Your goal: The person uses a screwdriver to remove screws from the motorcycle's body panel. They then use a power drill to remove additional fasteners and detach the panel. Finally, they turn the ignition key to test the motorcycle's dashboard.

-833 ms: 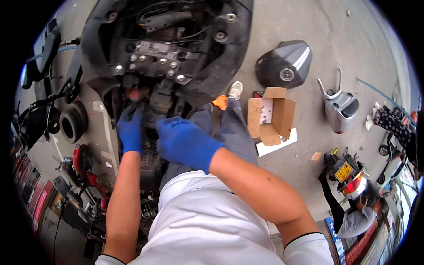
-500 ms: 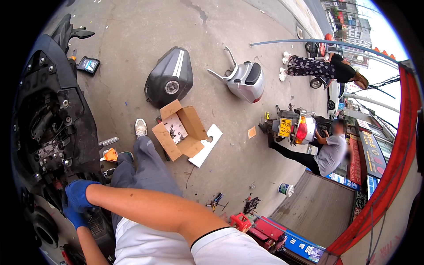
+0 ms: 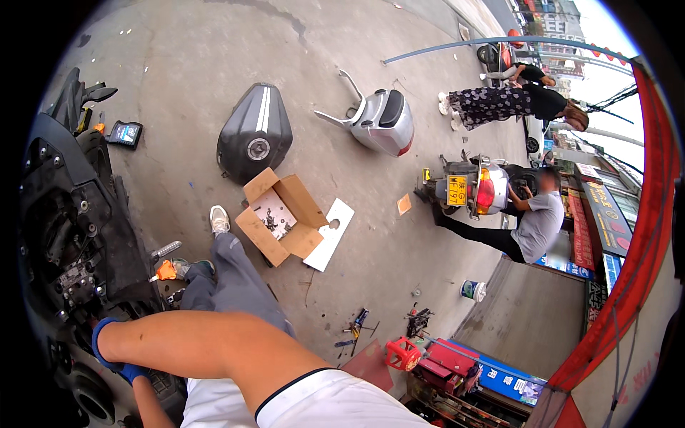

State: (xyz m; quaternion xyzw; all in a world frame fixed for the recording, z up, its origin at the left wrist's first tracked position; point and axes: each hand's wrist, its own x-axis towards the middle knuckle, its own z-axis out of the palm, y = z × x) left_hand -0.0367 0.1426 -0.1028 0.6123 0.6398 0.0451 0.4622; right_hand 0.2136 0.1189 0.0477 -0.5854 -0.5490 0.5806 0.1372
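Observation:
A black, partly stripped motorcycle (image 3: 121, 246) stands along the left side, its bare frame and bolts exposed. My right hand (image 3: 102, 345), in a blue glove, reaches across to the lower part of that motorcycle; my own forearm and wrist hide its fingers. Close beside it is my left hand (image 3: 132, 372), also blue-gloved, only a small part of it showing behind my right arm. Whether either hand holds anything is hidden. An orange piece (image 3: 166, 269) sits by the footpeg (image 3: 167, 250), near my shoe.
An open cardboard box (image 3: 300, 239) with small hardware stands beside my foot, with a white board (image 3: 334, 232) next to it. Beyond lie a black fuel tank (image 3: 250, 146) and a silver tail fairing (image 3: 382, 132). Tools (image 3: 357, 328) lie on the ground. A person works at another motorcycle (image 3: 464, 189).
My right hand has gone lower and farther behind its wrist, so less of the glove shows. The whole view has shifted slightly. Another person now shows behind the standing one.

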